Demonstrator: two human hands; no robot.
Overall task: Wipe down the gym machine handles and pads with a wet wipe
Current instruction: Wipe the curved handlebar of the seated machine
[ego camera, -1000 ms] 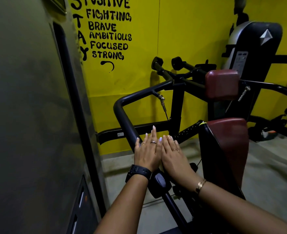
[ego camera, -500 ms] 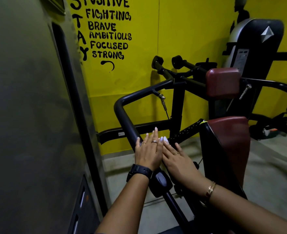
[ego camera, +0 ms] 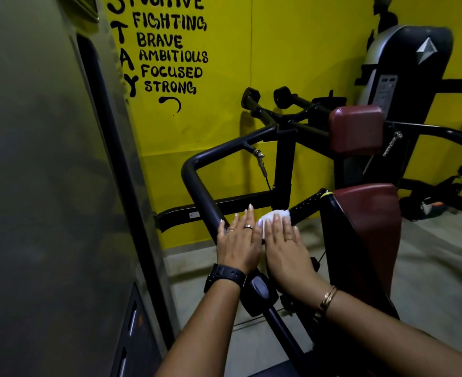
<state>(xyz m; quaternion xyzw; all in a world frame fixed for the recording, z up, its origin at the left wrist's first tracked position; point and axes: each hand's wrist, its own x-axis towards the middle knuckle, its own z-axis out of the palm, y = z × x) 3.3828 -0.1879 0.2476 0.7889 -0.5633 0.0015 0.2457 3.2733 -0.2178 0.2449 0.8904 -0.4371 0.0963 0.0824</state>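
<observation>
A gym: black steel weight machine (ego camera: 197,186) w/ maroon pads (ego camera: 356,129), more equipment behind, yellow wall (ego camera: 224,131) painted w/ motivational words, concrete floor (ego camera: 428,268).

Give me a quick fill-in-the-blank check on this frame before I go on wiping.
1. The wet wipe shows under the fingertips of the ____ hand.
2. The left hand wears a black ____ at its wrist.
3. The wall behind the machine is painted ____.
Missing words: right; watch; yellow.
</observation>
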